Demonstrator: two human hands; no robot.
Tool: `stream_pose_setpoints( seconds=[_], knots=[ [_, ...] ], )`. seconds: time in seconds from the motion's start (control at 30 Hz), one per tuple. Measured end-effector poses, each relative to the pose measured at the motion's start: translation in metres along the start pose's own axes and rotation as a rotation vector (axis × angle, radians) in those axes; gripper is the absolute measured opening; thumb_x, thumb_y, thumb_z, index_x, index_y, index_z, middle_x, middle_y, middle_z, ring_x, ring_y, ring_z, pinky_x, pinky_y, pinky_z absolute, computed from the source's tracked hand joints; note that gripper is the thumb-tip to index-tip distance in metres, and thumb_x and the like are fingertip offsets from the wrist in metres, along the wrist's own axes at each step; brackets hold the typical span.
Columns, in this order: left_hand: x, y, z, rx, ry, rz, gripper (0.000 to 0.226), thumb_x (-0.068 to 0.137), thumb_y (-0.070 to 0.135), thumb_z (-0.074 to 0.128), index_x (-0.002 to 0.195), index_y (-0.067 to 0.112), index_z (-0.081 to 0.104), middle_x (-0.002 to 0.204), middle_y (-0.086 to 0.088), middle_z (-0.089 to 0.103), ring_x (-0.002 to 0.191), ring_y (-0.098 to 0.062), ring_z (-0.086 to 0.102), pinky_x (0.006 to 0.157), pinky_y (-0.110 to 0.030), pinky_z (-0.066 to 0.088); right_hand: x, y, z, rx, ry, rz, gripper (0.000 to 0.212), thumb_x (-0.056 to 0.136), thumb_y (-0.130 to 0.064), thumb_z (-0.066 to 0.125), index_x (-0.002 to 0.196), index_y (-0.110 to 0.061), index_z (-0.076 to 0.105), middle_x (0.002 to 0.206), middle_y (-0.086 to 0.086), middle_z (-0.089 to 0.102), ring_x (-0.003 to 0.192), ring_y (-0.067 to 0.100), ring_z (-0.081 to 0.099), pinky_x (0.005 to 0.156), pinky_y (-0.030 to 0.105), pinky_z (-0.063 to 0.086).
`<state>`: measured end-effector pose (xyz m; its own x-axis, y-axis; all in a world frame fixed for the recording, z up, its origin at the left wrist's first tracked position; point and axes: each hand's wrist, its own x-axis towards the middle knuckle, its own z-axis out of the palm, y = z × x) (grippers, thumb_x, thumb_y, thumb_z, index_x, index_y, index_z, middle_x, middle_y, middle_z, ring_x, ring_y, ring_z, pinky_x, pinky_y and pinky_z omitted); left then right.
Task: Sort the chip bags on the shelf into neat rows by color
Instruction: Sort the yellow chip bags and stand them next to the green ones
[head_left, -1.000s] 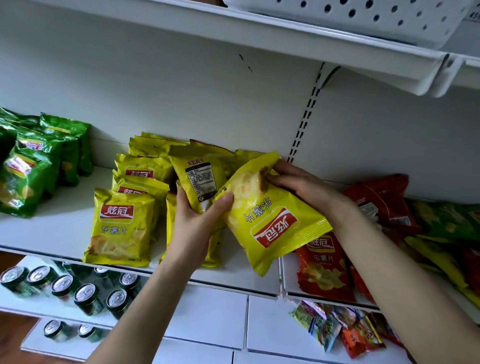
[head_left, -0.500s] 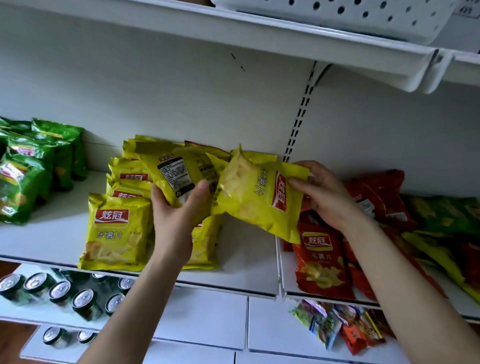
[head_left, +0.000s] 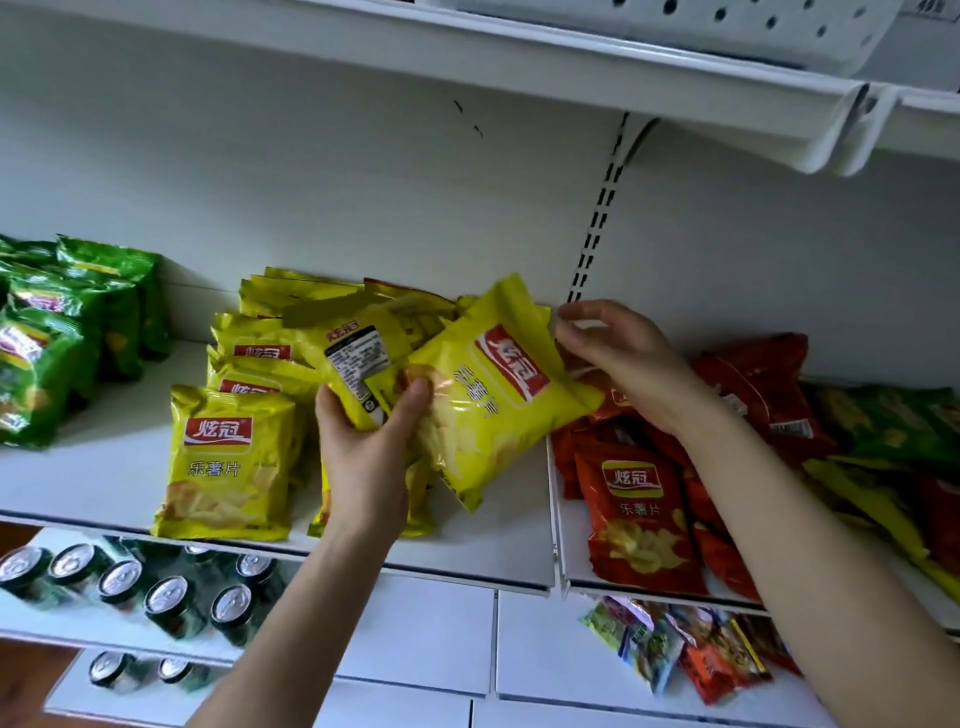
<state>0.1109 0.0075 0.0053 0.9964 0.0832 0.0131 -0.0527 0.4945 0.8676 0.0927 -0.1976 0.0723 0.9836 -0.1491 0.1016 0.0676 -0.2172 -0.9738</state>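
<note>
A white shelf (head_left: 467, 556) with a white back wall and a slotted upright fills the frame, and a perforated white basket (head_left: 727, 31) sits on the board above at the upper right. Near the centre, the left hand (head_left: 363, 457) reaches up from below and grips the label-side yellow bag (head_left: 358, 353). The fingers curl round the bag's left edge and the thumb presses across its lower front. The thumb tip also lies against the lower left part of the tilted yellow bag (head_left: 493, 410). That bag is raised off the shelf with its red logo facing out, leaning up and to the right of the grip.

The right hand (head_left: 618, 353) is at this bag's upper right edge, fingers loosely curved. Whether they pinch the foil or only touch it cannot be told.

A row of yellow bags (head_left: 228, 462) stands just left of the left hand. Green bags (head_left: 47, 343) are at the far left, and red bags (head_left: 639, 514) lie under the right forearm. Cans (head_left: 166, 597) are at the lower left and mixed packets (head_left: 675, 649) at the lower right.
</note>
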Motion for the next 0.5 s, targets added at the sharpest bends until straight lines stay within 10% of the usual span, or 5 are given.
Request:
stream_pose_setpoints(
  seconds=[0.13,0.33,0.5],
  knots=[
    [0.007,-0.003,-0.003,0.024,0.017,0.027,0.067,0.064,0.01,0.083,0.121,0.016,0.048,0.114,-0.008,0.065,0.104,-0.024,0.064,0.095,-0.05,0.049,-0.013,0.015,0.009,-0.153,-0.212,0.116,0.036,0.072,-0.017,0.07,0.104,-0.023,0.055,0.094,-0.001,0.063,0.079,0.009,0.066,0.063,0.028,0.056],
    [0.008,0.001,-0.017,0.126,-0.031,0.092,0.066,0.056,0.035,0.078,0.115,0.024,0.05,0.112,-0.007,0.065,0.105,-0.025,0.064,0.092,-0.052,0.051,0.024,0.02,-0.034,-0.241,0.193,0.003,0.034,0.08,-0.007,0.068,0.108,-0.018,0.051,0.091,0.001,0.062,0.064,0.001,0.063,0.051,0.017,0.052],
    [0.01,0.005,-0.041,0.148,-0.028,0.127,0.06,0.056,0.031,0.076,0.111,0.03,0.052,0.107,-0.001,0.067,0.102,-0.025,0.065,0.088,-0.05,0.052,0.057,0.04,-0.048,-0.514,0.113,0.038,0.042,0.078,0.0,0.069,0.115,-0.007,0.052,0.106,0.012,0.058,0.082,0.018,0.058,0.049,0.017,0.049]
  ],
)
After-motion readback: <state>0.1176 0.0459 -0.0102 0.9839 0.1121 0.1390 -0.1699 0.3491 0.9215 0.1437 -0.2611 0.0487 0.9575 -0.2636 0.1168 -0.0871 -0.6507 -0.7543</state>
